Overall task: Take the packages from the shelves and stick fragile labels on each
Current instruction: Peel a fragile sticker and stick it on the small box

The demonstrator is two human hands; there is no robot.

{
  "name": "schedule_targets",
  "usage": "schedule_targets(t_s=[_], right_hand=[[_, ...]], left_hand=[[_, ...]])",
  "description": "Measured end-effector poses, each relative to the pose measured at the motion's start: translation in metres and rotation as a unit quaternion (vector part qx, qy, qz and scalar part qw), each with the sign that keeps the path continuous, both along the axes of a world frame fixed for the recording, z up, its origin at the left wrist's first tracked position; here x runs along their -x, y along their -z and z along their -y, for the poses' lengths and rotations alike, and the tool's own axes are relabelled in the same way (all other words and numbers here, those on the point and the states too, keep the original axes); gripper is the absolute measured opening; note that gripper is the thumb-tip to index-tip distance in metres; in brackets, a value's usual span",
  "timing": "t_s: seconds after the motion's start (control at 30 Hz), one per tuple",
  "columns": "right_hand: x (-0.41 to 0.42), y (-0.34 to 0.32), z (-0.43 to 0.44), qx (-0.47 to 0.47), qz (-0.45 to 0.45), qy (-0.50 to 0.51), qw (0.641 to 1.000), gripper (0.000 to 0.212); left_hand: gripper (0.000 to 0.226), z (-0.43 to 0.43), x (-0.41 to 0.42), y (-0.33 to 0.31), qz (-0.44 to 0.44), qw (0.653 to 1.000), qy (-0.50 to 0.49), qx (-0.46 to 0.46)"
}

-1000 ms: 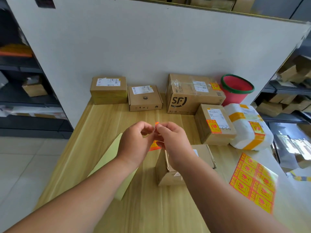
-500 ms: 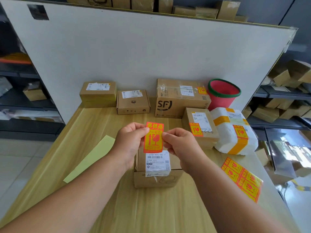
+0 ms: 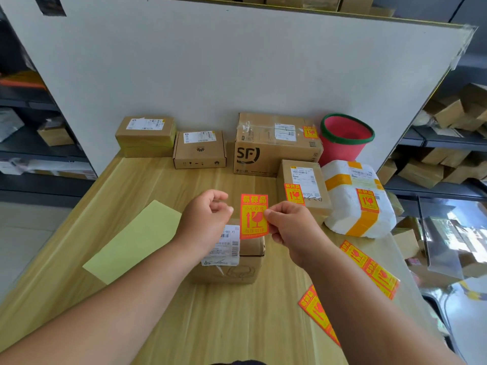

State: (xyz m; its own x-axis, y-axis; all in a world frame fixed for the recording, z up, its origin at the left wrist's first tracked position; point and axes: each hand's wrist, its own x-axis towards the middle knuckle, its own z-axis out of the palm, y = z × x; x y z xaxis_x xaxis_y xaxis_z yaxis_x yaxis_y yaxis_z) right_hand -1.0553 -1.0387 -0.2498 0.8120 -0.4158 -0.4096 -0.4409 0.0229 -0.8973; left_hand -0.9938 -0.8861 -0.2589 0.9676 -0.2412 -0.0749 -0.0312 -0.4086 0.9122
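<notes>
My right hand (image 3: 292, 227) pinches the right edge of a red and yellow fragile label (image 3: 253, 216) and holds it upright in the air. Just left of the label, my left hand (image 3: 207, 219) hovers with curled fingers and holds nothing. Below both hands a small cardboard box (image 3: 246, 270) with a white shipping slip (image 3: 224, 248) stands on the wooden table (image 3: 163, 325). Sheets of fragile labels (image 3: 369, 267) lie on the table to the right, partly under my right forearm.
A green backing paper (image 3: 131, 243) lies at the left. Two plain boxes (image 3: 146, 135), an SF box (image 3: 274, 146), a labelled small box (image 3: 303, 185), a labelled white foam parcel (image 3: 355, 198) and a red bucket (image 3: 345, 138) stand along a white board (image 3: 237, 61). Shelves (image 3: 448, 143) with packages flank the table.
The label was raised from between both hands and turned to face me. My left hand has since let go of its left edge; only my right hand holds it now.
</notes>
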Motion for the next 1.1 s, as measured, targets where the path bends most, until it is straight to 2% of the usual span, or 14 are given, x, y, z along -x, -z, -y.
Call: schedule_targets(t_s=[0.13, 0.3, 0.7, 1.1], right_hand=[[0.006, 0.011, 0.006, -0.006, -0.032, -0.002, 0.999, 0.009], [0.006, 0.023, 0.005, -0.018, -0.063, -0.003, 0.998, 0.009], [-0.002, 0.032, -0.004, 0.014, -0.095, -0.001, 0.995, 0.013], [-0.003, 0.038, -0.006, 0.058, -0.088, 0.011, 0.994, 0.01]], left_hand=[[0.028, 0.001, 0.005, 0.015, 0.062, 0.979, 0.08, -0.177], [0.04, -0.001, 0.008, 0.029, 0.099, 0.944, 0.119, -0.293], [0.043, -0.007, 0.005, 0.034, 0.118, 0.939, 0.139, -0.291], [0.042, -0.008, 0.006, 0.033, 0.119, 0.938, 0.148, -0.29]])
